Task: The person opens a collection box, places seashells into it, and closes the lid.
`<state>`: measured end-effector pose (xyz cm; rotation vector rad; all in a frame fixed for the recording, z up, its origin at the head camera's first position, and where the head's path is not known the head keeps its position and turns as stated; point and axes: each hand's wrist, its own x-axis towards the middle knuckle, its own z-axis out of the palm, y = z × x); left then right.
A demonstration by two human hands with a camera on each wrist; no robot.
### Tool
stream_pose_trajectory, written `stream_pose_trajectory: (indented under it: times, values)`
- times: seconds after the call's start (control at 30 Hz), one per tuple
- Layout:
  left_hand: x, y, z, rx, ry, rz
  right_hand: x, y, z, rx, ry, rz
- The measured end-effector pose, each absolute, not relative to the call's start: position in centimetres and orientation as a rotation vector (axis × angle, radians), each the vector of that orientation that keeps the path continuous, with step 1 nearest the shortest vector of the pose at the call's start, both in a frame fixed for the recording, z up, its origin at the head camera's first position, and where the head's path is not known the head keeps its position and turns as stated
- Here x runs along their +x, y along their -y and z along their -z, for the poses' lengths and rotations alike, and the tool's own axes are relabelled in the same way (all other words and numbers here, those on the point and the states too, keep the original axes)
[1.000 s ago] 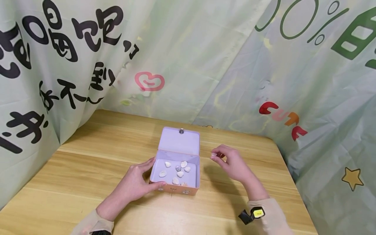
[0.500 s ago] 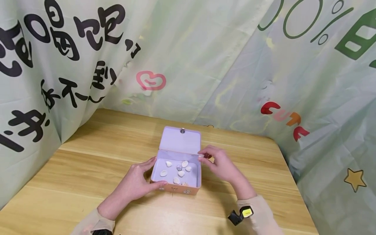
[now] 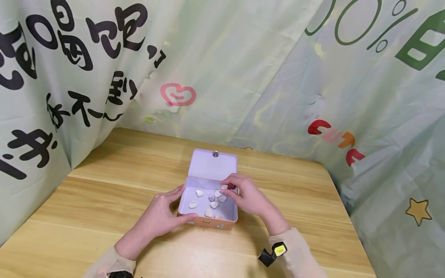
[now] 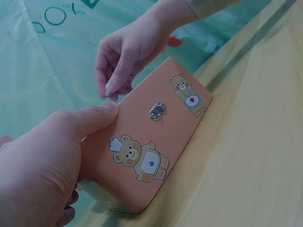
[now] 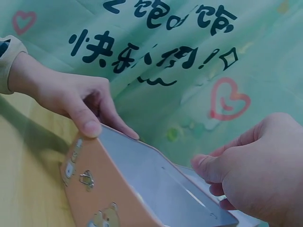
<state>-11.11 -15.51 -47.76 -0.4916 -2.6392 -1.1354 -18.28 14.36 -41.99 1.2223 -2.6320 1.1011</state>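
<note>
A small hinged tin box [image 3: 228, 225], orange outside with bear pictures and lilac inside, stands with its lid [image 3: 212, 165] raised and leaning back. My left hand [image 3: 158, 217] grips the box's left side, thumb at the front rim and fingers round toward the back corner. Over the right back part of the box, my right hand [image 3: 249, 197] pinches a small whitish seashell [image 3: 224, 187] between thumb and fingertips. Several pale shells [image 3: 199, 193] lie scattered on the box floor, along with a grey patterned round piece [image 3: 211, 198]. The left wrist view shows the metal clasp [image 4: 157, 111] on the front.
The box rests on a wood-grain table [image 3: 114, 189]. Behind and at both sides hangs a pale green printed curtain [image 3: 222, 77] with dark lettering and a pink heart, meeting the table's edges.
My right hand has moved left from beside the box to over its right back part, carrying the seashell. My left hand has kept its grip on the box.
</note>
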Motion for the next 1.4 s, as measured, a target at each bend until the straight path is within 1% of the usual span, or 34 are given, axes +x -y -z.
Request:
stream_pose_trajectory:
  times: [0.67, 1.03, 1.4]
  values:
    - [-11.0, 15.5, 47.8, -0.483, 2.639, 1.163, -18.2, -11.1, 43.8, 1.338, 2.611, -1.168]
    - [-11.0, 15.5, 47.7, -0.456, 2.680, 1.200, -18.2, -10.6, 44.7, 1.309, 2.661, -1.138]
    - [-11.1, 15.7, 47.7, -0.461, 2.669, 1.206, -18.3, -10.2, 44.5, 1.320, 2.687, -1.086]
